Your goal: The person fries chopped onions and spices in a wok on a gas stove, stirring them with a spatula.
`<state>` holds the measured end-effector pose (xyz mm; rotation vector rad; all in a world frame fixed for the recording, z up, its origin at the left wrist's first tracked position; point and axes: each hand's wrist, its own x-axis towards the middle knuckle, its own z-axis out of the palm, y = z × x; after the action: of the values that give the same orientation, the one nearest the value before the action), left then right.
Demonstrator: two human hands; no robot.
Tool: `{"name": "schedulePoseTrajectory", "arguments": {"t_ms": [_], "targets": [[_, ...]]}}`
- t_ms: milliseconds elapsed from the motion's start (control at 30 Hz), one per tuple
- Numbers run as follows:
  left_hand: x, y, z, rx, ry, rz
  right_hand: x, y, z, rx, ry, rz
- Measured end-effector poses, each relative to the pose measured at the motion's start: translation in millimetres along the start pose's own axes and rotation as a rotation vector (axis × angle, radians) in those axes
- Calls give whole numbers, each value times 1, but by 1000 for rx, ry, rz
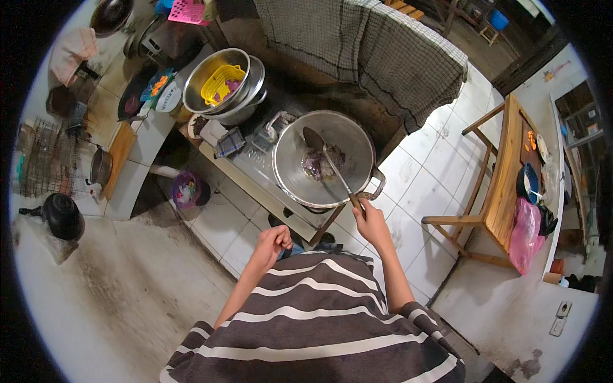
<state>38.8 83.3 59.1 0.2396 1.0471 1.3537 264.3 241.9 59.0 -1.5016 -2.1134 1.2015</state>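
My right hand [369, 221] is closed around the wooden handle of a long metal cooking spatula [339, 173]. The spatula's dark blade lies inside a large metal pot [353, 131] on a gas stove [256, 155]. Purplish sliced food, perhaps shallots, sits in shiny liquid [313, 165] at the pot's bottom, beside and under the spatula. In front of my striped shirt, my left hand [275, 242] is held with curled fingers, and nothing shows in it.
Stacked metal bowls [191, 86] with a yellow basket [215, 85] stand left behind the pot. A folded checked cloth [230, 142] lies on the stove's left edge. A checked cloth [388, 67] hangs behind. At right is a wooden table [500, 191]; a purple bin [186, 189] stands lower left.
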Motion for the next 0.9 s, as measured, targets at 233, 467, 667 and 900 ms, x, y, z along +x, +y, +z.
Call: {"name": "schedulePoseTrajectory", "arguments": {"t_ms": [233,467,667,900], "targets": [[7,5,0,12,16,12,-9,8,-3,23,-28,35],[19,1,2,11,-62,-67,-5,19,6,168,-88,220],[29,13,-4,26,-53,-48,-26,10,-10,89,-15,270],[34,25,0,69,-65,-38,-35,4,3,75,6,248]]}}
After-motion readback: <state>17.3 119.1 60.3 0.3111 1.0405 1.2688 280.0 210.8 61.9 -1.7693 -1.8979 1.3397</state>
